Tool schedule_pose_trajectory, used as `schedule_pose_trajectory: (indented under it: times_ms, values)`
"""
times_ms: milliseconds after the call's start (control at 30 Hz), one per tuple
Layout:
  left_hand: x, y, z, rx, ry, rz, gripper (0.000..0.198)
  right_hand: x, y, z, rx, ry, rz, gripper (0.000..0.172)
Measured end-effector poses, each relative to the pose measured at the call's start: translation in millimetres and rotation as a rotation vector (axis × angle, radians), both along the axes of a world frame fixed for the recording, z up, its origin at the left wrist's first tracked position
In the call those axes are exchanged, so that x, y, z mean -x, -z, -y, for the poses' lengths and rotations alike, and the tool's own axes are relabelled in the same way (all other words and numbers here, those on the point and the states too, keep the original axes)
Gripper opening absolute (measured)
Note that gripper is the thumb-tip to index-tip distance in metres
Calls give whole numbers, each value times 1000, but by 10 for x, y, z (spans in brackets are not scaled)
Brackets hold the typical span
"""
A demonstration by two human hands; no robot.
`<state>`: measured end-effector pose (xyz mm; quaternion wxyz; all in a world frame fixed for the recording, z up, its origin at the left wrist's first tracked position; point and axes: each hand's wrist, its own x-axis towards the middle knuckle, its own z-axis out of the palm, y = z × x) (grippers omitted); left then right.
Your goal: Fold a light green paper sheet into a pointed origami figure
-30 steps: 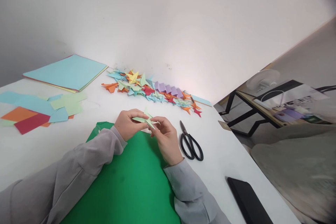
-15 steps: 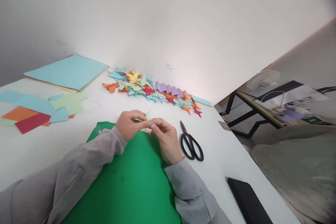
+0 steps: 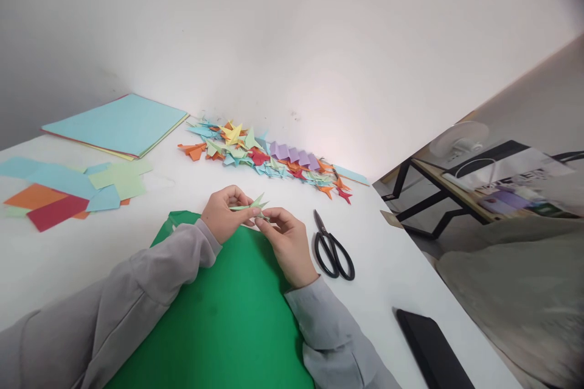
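Both hands hold a small pale green folded paper figure point(image 3: 252, 205) just above the far end of a green sheet point(image 3: 223, 316) on the white table point(image 3: 387, 267). My left hand point(image 3: 224, 214) pinches its left side with fingers curled. Fingertips of my right hand point(image 3: 285, 243) pinch its right, lower part. The figure's points stick up between the two hands. Grey sleeves cover both arms.
Black scissors point(image 3: 332, 249) lie shut right of my right hand. A row of folded paper figures point(image 3: 264, 158) runs along the wall. A stack of coloured sheets point(image 3: 118, 124) and loose paper pieces point(image 3: 68, 191) lie at the left. A black phone point(image 3: 431, 349) sits near the right edge.
The folded figure has turned in my fingers, from lying flat to edge-on and then with its points raised. Both hands stay at nearly the same spot.
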<state>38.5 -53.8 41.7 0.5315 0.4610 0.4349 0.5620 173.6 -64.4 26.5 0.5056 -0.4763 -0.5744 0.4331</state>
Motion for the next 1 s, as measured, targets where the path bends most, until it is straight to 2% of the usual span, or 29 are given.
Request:
schedule_pose_trajectory:
  times_ms: [200,333,533,633,1000]
  values:
    - [20,55,-13,-73,1,-106,30,7,19,13,-83,38,140,12]
    - [30,81,-15,-128,-7,-188,25,-14,32,0,-70,-4,164,10]
    - [30,23,-36,-42,-39,-42,31,-34,22,2,-165,51,173,11]
    - [34,0,-41,-1,-58,5,36,-39,25,-3,-160,74,157,11]
    - [39,27,-37,5,-55,15,36,-35,14,-16,-130,2,238,12]
